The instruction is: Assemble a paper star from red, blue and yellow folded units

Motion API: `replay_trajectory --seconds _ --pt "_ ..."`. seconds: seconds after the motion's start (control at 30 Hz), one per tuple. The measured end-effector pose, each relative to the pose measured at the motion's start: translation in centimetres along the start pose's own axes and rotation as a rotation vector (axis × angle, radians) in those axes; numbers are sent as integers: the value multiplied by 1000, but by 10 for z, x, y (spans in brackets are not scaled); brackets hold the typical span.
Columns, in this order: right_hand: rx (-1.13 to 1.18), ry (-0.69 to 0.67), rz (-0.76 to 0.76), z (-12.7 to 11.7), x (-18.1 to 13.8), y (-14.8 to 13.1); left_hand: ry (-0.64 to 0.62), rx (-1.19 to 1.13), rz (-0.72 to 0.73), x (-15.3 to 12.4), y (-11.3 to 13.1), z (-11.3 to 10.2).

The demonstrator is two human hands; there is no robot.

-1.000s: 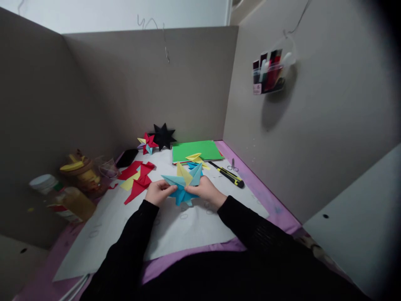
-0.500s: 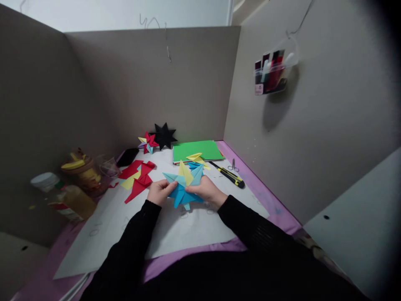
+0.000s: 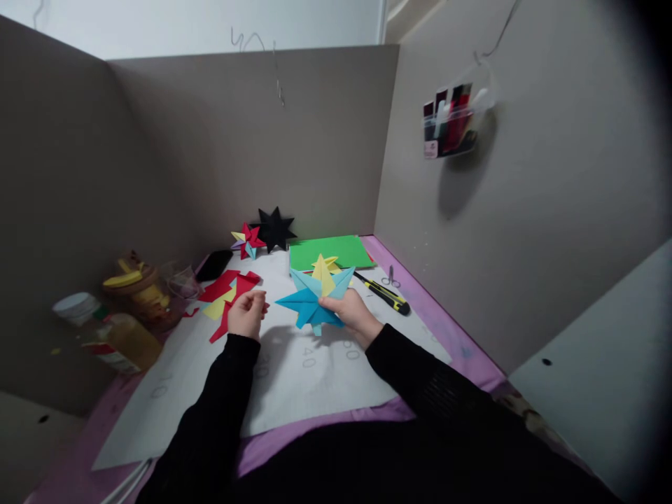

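My right hand (image 3: 353, 313) is closed on a folded paper star (image 3: 309, 304), its thumb pressed on the front. The star has bright blue points low and left, with pale blue and yellow points at the top. It is held above the white paper sheet (image 3: 210, 413). Left of the star and apart from it, my left hand (image 3: 246, 315) has its fingers curled together. Small red spots show at its fingertips, and I cannot tell what they are. Behind this hand lie folded red paper pieces (image 3: 220, 287), partly covered by it, with a yellow piece (image 3: 214, 308) among them.
A utility knife (image 3: 386, 294) and small scissors (image 3: 391, 278) lie at right, near a green paper stack (image 3: 330, 252). At the back are a multicoloured star (image 3: 248, 240), a black star (image 3: 276, 229) and a phone (image 3: 215, 266). A bottle (image 3: 118, 339) and a brown cup (image 3: 141, 294) stand left.
My left hand has let go of the paper star and moved left towards the red pieces. The star, still in my right hand, has turned and shifted slightly right and up.
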State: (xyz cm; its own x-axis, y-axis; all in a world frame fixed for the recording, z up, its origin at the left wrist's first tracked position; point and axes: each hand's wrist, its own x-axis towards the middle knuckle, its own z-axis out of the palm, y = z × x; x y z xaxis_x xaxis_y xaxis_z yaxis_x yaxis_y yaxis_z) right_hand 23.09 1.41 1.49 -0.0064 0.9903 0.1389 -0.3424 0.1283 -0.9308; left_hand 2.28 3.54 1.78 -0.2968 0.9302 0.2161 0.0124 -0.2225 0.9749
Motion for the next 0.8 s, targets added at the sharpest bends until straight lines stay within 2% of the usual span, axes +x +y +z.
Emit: replay_trajectory --seconds 0.07,0.17,0.2,0.37,0.53,0.8 --pt "31 5 -37 2 0 1 -134 -185 -70 -8 -5 11" --pt "27 -32 -80 7 -3 4 -438 -213 -152 -23 -13 26" --pt "17 -49 -91 8 -5 5 -465 -201 -161 -27 -14 29" --pt "-94 -72 -131 10 -10 6 -430 -216 -197 -34 -10 28" --pt "-204 -14 -161 11 -13 1 -488 -324 -225 -34 -1 28" --pt "-236 -60 -142 19 -19 -1 -430 -216 -130 -34 -6 28"
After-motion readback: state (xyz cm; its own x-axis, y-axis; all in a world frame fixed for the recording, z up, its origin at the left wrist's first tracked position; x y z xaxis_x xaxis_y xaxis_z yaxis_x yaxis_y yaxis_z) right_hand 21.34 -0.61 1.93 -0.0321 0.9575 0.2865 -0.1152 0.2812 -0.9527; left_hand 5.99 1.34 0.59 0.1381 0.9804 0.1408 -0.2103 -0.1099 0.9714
